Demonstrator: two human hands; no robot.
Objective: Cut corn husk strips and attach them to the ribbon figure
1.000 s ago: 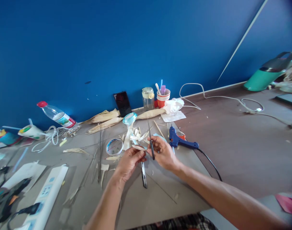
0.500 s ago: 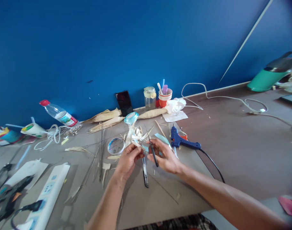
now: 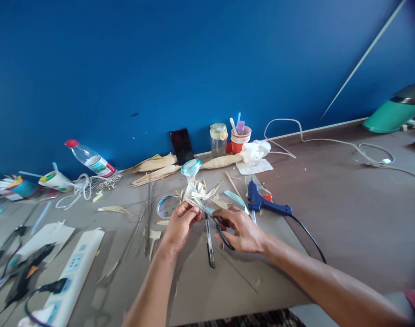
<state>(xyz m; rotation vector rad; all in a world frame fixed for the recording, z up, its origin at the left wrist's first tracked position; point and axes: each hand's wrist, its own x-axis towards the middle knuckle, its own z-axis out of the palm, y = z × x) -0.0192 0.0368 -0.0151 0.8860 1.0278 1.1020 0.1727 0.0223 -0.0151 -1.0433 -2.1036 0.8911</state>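
My left hand (image 3: 180, 223) is closed, thumb against fingers, pinching a small pale strip (image 3: 192, 202) that looks like corn husk. In my right hand (image 3: 243, 230) is a pair of black-handled scissors (image 3: 225, 239), its fingers in the handles. The blades point up and left and meet the strip by my left fingertips; whether they are parted is too blurred to tell. Between my hands lies a slim clear-and-black pen (image 3: 209, 245). Just beyond are husk scraps (image 3: 202, 190) and a roll of blue-edged tape (image 3: 190, 168) standing on a whitish stem-like piece.
A blue glue gun (image 3: 267, 203) with a black cable lies right of my hands. Thin wires (image 3: 149, 213) and a tape ring (image 3: 168, 206) lie left. A power strip (image 3: 74, 272) is nearer left. Along the blue wall stand a bottle (image 3: 93, 161), phone (image 3: 181, 146), jar (image 3: 219, 140) and paper cups (image 3: 240, 138).
The scissors have swung from nearly upright to leaning left, with their blades now at the strip. My right hand has turned with them. The whole view has shifted slightly.
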